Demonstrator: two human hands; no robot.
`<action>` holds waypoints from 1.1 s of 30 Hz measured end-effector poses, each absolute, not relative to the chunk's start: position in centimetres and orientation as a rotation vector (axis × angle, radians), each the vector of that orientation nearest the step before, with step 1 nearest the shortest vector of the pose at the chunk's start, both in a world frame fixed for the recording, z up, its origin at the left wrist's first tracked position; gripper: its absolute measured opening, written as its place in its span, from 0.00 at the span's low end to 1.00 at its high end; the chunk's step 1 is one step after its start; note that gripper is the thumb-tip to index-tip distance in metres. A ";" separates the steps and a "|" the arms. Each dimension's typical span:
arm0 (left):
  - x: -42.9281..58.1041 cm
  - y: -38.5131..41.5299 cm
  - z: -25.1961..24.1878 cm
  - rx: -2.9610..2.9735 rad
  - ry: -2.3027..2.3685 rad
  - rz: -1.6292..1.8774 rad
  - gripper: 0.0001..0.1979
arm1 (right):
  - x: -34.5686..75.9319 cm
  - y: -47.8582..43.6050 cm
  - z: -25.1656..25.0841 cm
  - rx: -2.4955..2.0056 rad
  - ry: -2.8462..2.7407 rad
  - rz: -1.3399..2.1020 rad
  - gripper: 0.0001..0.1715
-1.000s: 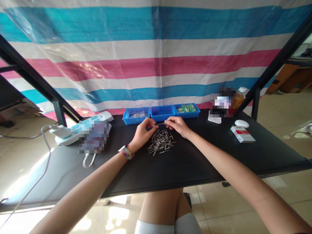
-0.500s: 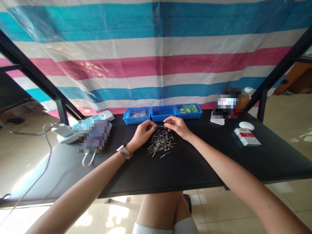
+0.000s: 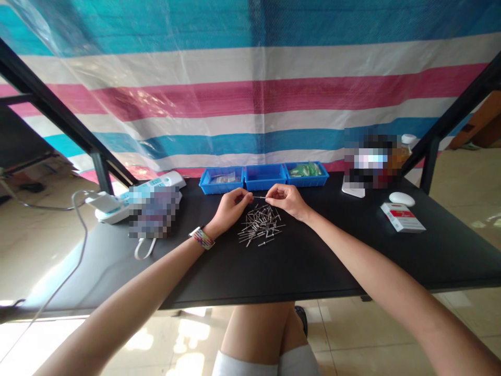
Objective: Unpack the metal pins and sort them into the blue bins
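Observation:
Several small metal pins lie in a loose pile [image 3: 260, 225] on the black table [image 3: 297, 261]. Just behind the pile, my left hand [image 3: 230, 207] and my right hand [image 3: 285, 199] face each other. Both are closed in a pinch on one thin metal pin [image 3: 260, 197], which spans the gap between their fingertips, a little above the table. A beaded band sits on my left wrist [image 3: 202, 237].
Three blue bins [image 3: 263, 178] stand in a row at the table's back edge. A white power strip [image 3: 117, 206] with a cable lies at the left. A red-and-white box [image 3: 402, 217] and a white mouse [image 3: 402, 199] lie at the right. Black frame posts flank the table.
My hands have kept their pinch on the pin and hardly moved over the pile. The camera has tilted slightly, shifting the scene to the right.

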State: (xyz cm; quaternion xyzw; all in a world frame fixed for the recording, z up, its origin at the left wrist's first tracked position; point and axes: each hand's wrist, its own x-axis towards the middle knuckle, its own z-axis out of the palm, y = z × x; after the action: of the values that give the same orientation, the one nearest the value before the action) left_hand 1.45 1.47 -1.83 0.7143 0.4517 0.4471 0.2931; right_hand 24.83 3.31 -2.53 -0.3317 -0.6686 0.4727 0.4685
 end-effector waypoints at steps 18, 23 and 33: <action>1.5 0.8 -1.5 1.953 1.050 1.184 0.13 | 24.8 3.2 -2.4 -0.849 -1.680 1.149 0.24; 1.3 1.2 -2.0 1.952 1.167 1.195 0.17 | 24.7 3.0 -2.5 -0.847 -1.570 1.207 0.22; 1.5 1.0 -1.6 1.912 1.198 1.219 0.22 | 24.3 2.2 -1.9 -0.888 -1.669 1.001 0.12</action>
State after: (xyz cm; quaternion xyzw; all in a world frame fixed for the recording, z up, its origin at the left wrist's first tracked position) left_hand 1.47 0.97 -1.63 0.7147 0.4478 0.4557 0.2846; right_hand 24.29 2.21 -1.87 -0.3639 -0.6843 0.4104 0.4805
